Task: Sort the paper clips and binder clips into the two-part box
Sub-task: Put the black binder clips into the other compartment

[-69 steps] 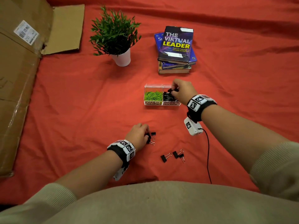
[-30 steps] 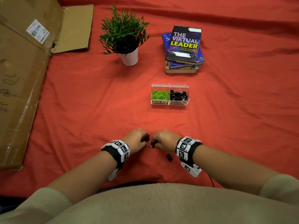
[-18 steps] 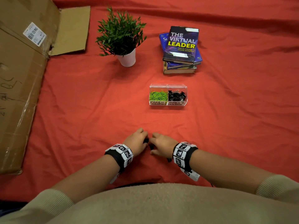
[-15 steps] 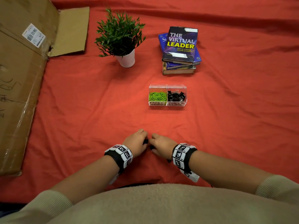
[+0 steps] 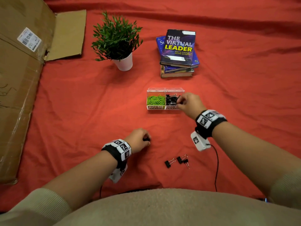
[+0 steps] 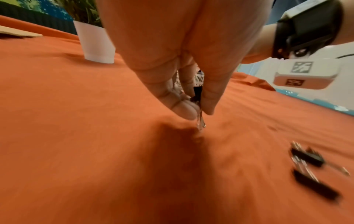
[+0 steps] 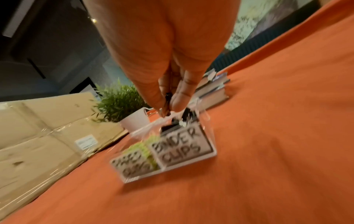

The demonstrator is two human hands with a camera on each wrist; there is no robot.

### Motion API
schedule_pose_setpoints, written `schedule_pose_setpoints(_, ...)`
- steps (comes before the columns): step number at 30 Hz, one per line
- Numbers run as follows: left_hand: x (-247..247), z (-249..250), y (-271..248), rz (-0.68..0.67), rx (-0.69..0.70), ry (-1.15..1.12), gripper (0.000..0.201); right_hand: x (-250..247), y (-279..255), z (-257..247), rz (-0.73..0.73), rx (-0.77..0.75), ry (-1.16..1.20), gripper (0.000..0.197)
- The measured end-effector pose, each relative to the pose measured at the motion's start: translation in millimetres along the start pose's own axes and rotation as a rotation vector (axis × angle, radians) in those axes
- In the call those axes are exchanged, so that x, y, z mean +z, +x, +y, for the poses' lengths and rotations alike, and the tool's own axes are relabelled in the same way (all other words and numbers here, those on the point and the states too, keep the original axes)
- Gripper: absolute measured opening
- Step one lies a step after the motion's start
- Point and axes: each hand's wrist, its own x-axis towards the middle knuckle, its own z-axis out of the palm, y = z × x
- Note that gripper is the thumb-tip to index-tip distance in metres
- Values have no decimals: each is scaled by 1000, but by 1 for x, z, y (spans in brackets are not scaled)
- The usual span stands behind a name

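Observation:
The clear two-part box [image 5: 165,90] [image 7: 208,125] sits mid-cloth, green paper clips [image 5: 155,100] in its left part and black binder clips [image 5: 171,99] in its right part. My right hand [image 5: 180,101] [image 7: 167,107] hovers over the right part's front corner and pinches a black binder clip [image 7: 168,98]. My left hand [image 5: 146,139] [image 6: 199,109] stays low over the cloth nearer me, pinching another binder clip [image 6: 197,97] whose wire handles point down. Three loose binder clips [image 5: 177,161] [image 6: 310,166] lie on the cloth to its right.
A potted plant [image 5: 117,41] and a stack of books [image 5: 178,53] stand behind the box. Flattened cardboard [image 5: 19,79] covers the left side. A black cable [image 5: 216,168] trails from my right wrist across the red cloth.
My right hand, which met the left hand near me, has carried a binder clip up to the box. The left hand has kept its place, still pinching a clip.

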Motion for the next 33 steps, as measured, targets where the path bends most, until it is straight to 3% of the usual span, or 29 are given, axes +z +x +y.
schedule_pose_setpoints(3, -17, 21, 19, 70, 24, -28, 17, -12, 26, 1, 78, 14, -23, 3)
schedule_pose_setpoints(8, -45, 69, 65, 237, 105, -145, 15, -3, 31, 2, -87, -46, -197, 13)
schedule_pose_setpoints(11, -56, 94, 94, 335, 139, -155, 18, -7, 31, 6, -45, -67, -152, 20)
schedule_pose_setpoints(14, -58, 106, 115, 340, 142, -85, 23, -12, 32, 13, -16, -75, -156, 22)
schedule_pose_setpoints(19, -49, 101, 124, 241, 179, 118, 30, -5, 21, 17, -55, -183, -288, 17)
schedule_pose_setpoints(26, -45, 95, 124, 278, 225, 379, 32, 0, 17, 16, -34, -207, -378, 24)
schedule_pose_setpoints(33, -33, 88, 94, 388, 285, 309, 46, -1, 5, 14, -5, -217, -415, 26)
